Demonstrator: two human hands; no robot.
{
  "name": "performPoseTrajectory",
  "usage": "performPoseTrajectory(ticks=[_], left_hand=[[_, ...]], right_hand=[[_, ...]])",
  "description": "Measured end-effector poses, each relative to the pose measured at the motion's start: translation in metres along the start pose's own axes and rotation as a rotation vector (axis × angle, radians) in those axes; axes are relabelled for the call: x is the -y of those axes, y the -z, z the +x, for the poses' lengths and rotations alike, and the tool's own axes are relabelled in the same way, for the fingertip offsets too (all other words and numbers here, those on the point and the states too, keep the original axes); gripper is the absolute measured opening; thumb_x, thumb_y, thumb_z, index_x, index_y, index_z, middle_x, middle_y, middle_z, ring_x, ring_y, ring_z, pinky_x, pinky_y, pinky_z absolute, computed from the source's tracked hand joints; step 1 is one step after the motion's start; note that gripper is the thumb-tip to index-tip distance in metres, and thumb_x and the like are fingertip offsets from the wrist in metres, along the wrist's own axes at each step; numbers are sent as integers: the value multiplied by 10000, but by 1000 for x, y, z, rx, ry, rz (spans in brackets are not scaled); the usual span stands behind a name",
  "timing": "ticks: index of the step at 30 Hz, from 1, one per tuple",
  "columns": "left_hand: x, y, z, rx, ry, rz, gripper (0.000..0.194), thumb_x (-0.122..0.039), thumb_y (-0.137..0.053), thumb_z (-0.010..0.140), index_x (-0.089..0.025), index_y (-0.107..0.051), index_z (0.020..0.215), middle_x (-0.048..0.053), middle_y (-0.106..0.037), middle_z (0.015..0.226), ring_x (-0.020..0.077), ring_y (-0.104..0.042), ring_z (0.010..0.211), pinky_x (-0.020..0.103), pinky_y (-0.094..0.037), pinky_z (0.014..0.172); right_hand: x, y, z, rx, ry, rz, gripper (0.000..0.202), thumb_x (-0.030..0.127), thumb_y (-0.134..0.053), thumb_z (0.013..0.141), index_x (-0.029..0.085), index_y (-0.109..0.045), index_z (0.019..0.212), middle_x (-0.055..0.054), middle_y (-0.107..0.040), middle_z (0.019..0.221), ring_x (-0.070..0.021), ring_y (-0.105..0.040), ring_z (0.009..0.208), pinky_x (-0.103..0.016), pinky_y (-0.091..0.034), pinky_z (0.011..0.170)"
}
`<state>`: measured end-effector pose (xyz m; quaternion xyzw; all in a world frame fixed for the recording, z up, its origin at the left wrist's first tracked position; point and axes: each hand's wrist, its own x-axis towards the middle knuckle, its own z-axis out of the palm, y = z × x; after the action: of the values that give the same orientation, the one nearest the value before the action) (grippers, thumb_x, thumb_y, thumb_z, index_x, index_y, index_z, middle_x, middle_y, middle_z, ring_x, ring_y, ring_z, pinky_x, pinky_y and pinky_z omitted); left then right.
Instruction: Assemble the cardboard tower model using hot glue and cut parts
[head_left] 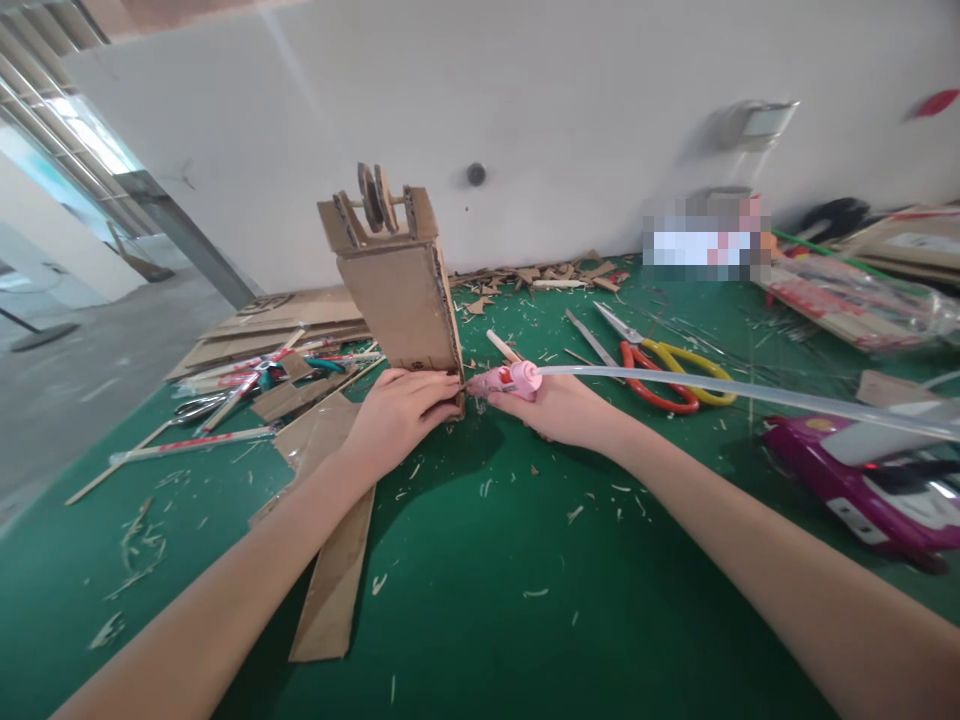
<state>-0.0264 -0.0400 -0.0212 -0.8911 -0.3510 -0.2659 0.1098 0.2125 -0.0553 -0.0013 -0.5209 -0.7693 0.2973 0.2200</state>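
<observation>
A cardboard tower [397,310] stands upright on the green table, with two cardboard discs [376,198] on a stick between uprights at its top. My left hand [409,405] grips the tower's bottom edge, fingers bent around the front of it. In my right hand [559,408] is a pink hot glue gun [510,381], its nozzle at the tower's lower right corner, close to my left fingertips. A long translucent glue stick [712,383] runs out of its back toward the right. Whether the nozzle touches the cardboard cannot be made out. A cardboard strip [334,585] lies under my left forearm.
Red-and-yellow-handled scissors [664,372] lie right of my right hand. Further right sits a purple-and-white device [862,480]. Cardboard scraps [555,275] line the wall. Wooden sticks, wrapped packets [240,390] and cardboard sheets [277,320] cover the left side.
</observation>
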Motion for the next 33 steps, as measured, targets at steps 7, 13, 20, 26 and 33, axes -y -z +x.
performPoseTrajectory(ticks=[7,13,20,26,33], left_hand=[[0,1,1,-17,-15,-6,220,-359,-603,889,-232,-663,1058,17,-716,1100,200,-651,1048,365,-435,868],[1,0,0,-23,-29,6,205,-343,-598,896,-226,-651,1056,12,-718,1093,189,-652,1047,356,-437,861],[1,0,1,-39,-42,4,186,-331,-596,898,-220,-655,1036,11,-724,1073,187,-659,1026,354,-441,849],[2,0,0,-26,-31,-9,198,-335,-613,887,-218,-658,1040,0,-722,1078,181,-652,1039,350,-439,864],[3,0,-1,-12,-17,-14,230,-353,-614,884,-223,-650,1070,0,-714,1103,181,-644,1057,353,-430,876]], right_hand=[[3,10,-7,157,-45,-19,422,551,-453,891,300,-672,1150,30,-581,558,-112,-488,407,-263,-399,443],[4,16,-12,262,-29,74,411,528,-473,895,370,-606,1250,21,-625,714,-93,-519,488,-214,-434,431],[2,16,-13,300,-7,74,389,509,-478,895,407,-595,1251,10,-659,854,-111,-556,572,-217,-471,440],[-1,13,-12,205,-60,37,394,555,-470,887,303,-685,1101,9,-640,689,-94,-534,457,-239,-456,464],[-3,1,0,74,-114,3,488,632,-467,855,229,-697,1004,16,-572,518,-126,-518,402,-264,-401,435]])
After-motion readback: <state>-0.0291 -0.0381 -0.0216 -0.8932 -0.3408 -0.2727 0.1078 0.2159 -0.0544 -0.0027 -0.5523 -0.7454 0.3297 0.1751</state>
